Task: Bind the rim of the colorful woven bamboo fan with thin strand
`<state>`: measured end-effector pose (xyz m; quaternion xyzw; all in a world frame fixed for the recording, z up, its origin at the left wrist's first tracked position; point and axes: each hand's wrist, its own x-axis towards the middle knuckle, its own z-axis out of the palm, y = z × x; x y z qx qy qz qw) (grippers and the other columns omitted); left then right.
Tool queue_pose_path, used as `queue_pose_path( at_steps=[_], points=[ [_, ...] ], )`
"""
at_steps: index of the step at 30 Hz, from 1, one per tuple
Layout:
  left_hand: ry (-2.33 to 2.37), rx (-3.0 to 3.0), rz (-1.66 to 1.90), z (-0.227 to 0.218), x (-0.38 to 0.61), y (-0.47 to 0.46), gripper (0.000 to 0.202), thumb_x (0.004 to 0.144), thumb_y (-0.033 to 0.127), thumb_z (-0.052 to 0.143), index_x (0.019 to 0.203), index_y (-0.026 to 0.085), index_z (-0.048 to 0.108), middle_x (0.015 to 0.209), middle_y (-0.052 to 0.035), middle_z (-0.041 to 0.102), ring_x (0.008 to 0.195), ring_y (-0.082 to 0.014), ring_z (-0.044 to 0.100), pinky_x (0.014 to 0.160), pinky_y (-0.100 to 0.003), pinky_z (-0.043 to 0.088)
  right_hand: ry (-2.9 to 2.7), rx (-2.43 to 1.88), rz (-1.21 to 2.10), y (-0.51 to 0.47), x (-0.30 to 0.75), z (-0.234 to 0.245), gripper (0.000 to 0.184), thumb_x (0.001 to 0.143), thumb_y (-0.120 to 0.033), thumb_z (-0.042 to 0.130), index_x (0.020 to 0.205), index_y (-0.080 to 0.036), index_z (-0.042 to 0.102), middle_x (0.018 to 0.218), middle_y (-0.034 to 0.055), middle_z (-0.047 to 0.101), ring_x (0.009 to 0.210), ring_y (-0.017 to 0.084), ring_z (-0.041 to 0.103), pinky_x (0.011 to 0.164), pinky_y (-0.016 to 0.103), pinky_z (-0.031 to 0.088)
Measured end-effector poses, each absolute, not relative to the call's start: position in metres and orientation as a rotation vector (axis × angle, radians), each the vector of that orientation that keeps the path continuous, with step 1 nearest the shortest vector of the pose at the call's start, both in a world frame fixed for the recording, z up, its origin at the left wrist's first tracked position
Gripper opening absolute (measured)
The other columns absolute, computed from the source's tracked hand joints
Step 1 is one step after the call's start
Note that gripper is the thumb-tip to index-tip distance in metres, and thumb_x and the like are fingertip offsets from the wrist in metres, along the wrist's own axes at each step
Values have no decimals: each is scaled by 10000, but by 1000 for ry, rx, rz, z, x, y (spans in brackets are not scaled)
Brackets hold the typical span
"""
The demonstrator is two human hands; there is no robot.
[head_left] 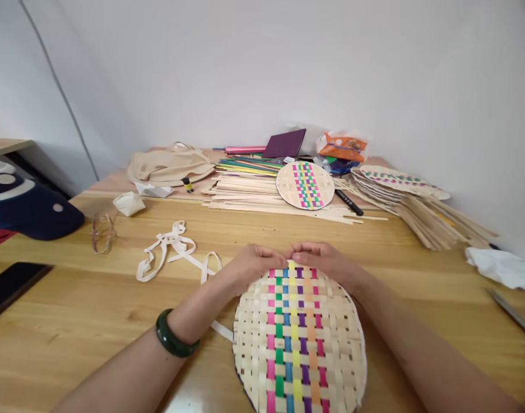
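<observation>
Pinching the far edge of the round woven mat [299, 338] at six o'clock, held left hand [254, 263] and right hand [325, 260] nearly touching, fingertips narrowed onto the rim by the yellow strip. Wore a green bangle [172, 338] on the left wrist. Had the mat flat on the wooden table [73, 321].

Saw at ten o'clock a loose white ribbon [171, 252], then clear glasses [102, 232]; at nine, a black phone [8, 284] and a dark blue cap [30, 209]. Found at twelve o'clock a smaller woven disc [305, 184] atop a stack of flat strips [245, 189], with a black marker [349, 202] just beside it at one, lettering too small to read. Made out no legible print on the orange packet [342, 147] farther back, near a purple notebook [284, 143]. Noted a fanned pile of woven pieces [400, 180] at two o'clock and a white cloth [503, 267] at three. Ended at a plain white wall [374, 69] behind the pale, glossy wood.
</observation>
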<state>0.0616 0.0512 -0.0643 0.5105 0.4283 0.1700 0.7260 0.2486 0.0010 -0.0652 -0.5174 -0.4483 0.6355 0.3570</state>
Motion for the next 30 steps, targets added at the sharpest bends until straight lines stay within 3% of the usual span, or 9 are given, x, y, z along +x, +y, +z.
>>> queue_pose_path(
  at_steps=[10, 14, 16, 19, 23, 30],
  points=[
    [984, 1112, 333, -68, 58, 47, 261, 689, 382, 749, 789, 141, 737, 744, -40, 716, 627, -124, 605, 625, -234, 455, -1296, -1404, 1730, -6, 257, -68, 232, 788, -401, 691, 835, -178, 646, 771, -27, 576, 665, 92, 497, 606, 207, 379],
    [905, 1136, 359, -58, 56, 46, 396, 790, 431, 661, 1102, 193, 710, 934, -56, 736, 822, -172, 641, 739, -266, 463, -1246, -1384, 1777, -5, 258, -70, 265, 760, -420, 719, 824, -177, 635, 792, -20, 581, 682, 99, 513, 631, 218, 408],
    [891, 1133, 383, -56, 55, 47, 425, 827, 448, 612, 1170, 207, 680, 1016, -64, 730, 912, -197, 639, 798, -285, 457, -1208, -1391, 1787, -4, 259, -68, 266, 756, -424, 722, 805, -182, 623, 786, -21, 581, 675, 101, 516, 627, 220, 414],
    [912, 1172, 335, -58, 53, 51, 448, 847, 499, 558, 1104, 167, 716, 1029, -91, 728, 940, -230, 641, 823, -311, 453, -1186, -1410, 1795, -4, 259, -65, 256, 761, -425, 717, 797, -189, 624, 785, -18, 583, 670, 101, 515, 617, 220, 417],
    [984, 1263, 287, -64, 48, 61, 541, 819, 593, 533, 1025, 139, 743, 884, -98, 741, 822, -235, 650, 722, -306, 454, -1122, -1440, 1775, -5, 261, -63, 254, 752, -413, 726, 771, -190, 605, 728, -31, 560, 621, 87, 490, 557, 201, 394],
    [1153, 1616, 519, -62, 31, 82, 443, 781, 562, 591, 857, 169, 780, 642, -21, 654, 718, -173, 576, 671, -258, 387, -973, -1483, 1729, -2, 267, -67, 255, 713, -367, 757, 792, -177, 608, 717, -34, 590, 596, 80, 531, 555, 201, 422]
  ],
)
